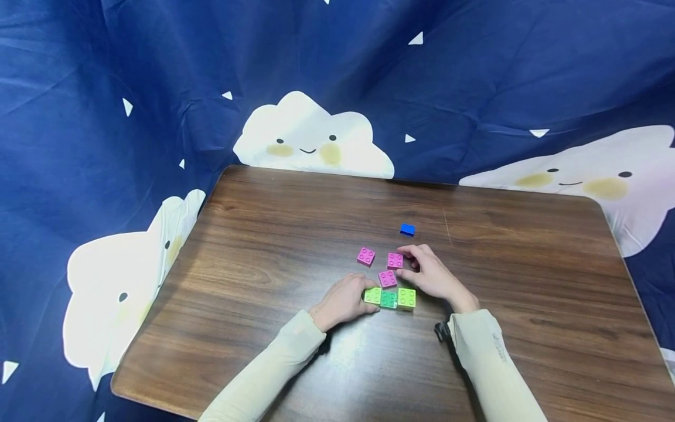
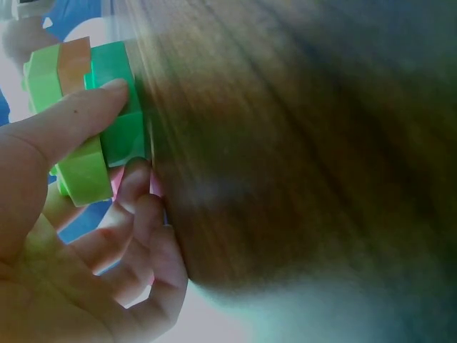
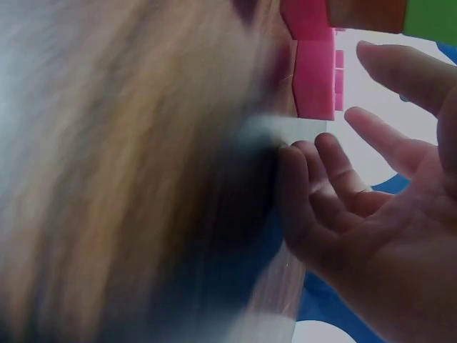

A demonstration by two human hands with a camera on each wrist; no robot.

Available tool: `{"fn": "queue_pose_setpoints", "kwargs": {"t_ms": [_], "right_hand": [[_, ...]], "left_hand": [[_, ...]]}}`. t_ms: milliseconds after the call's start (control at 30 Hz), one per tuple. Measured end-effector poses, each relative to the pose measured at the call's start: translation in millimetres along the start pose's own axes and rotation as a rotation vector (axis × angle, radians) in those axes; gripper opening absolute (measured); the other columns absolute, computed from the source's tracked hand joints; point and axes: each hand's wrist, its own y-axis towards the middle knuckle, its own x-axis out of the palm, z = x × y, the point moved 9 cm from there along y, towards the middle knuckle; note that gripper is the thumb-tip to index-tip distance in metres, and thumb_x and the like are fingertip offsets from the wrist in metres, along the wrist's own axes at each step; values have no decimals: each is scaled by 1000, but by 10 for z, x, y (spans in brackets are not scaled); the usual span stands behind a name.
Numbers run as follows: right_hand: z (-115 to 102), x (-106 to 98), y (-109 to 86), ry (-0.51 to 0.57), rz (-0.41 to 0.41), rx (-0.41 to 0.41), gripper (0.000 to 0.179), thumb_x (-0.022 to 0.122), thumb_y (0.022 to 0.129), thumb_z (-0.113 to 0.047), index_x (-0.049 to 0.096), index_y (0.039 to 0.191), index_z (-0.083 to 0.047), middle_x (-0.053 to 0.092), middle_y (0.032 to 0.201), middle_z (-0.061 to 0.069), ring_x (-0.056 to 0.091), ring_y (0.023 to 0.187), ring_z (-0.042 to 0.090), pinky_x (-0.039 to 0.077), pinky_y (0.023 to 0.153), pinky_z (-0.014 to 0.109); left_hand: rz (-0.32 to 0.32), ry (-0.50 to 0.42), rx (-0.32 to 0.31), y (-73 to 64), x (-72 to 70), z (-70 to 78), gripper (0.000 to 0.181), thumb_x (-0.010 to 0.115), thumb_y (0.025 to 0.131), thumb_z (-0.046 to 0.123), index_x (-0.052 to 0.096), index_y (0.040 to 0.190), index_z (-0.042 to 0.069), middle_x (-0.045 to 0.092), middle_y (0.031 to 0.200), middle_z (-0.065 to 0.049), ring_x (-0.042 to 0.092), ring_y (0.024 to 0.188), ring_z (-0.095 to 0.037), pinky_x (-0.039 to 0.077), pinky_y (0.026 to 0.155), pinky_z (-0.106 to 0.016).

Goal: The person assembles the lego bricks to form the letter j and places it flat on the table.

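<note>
My left hand point(image 1: 345, 299) grips the left end of a small built piece of toy building bricks, its thumb pressed along the near side in the left wrist view. That piece has a lime brick point(image 1: 372, 295) at one end, a green brick point(image 1: 389, 300) in the middle and another lime brick point(image 1: 406, 299) at the right. An orange-brown brick point(image 2: 75, 64) shows between lime and green. Beside a pink brick point(image 1: 395, 261), my right hand point(image 1: 435, 276) has its fingers spread and relaxed, with a gap to the brick in the right wrist view.
A second pink brick point(image 1: 387, 279) lies just behind the built piece, and a third pink brick point(image 1: 366, 256) lies farther left. Beyond them is a blue brick point(image 1: 408, 230). The brown wooden table point(image 1: 274, 234) meets a blue cloud-printed curtain point(image 1: 448, 88) at the back.
</note>
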Motion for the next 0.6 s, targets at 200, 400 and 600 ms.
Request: {"fn": "queue_pose_setpoints", "kwargs": {"t_ms": [200,400,600], "right_hand": [[14,29,51,-10,-35,13,47,66,89,-18,52,133,-9,50,119,18,47,100,26,39,81,36],[-10,46,73,-24,-40,21,44,66,88,-16,53,130,-10,51,117,19,46,107,32,40,90,50],[-14,49,95,-53,-28,9,47,67,87,-14,53,131,-9,51,118,21,47,109,35,38,95,55]], "left_hand": [[-6,4,1,9,-3,8,34,79,77,31,71,107,18,67,91,7,56,81,-8,46,75,-23],[-10,-1,-3,3,-9,17,33,79,77,31,71,107,18,68,91,7,56,81,-8,46,75,-23],[-8,-16,-3,0,-10,23,31,79,77,30,72,105,18,68,89,8,56,80,-7,46,72,-22]]}}
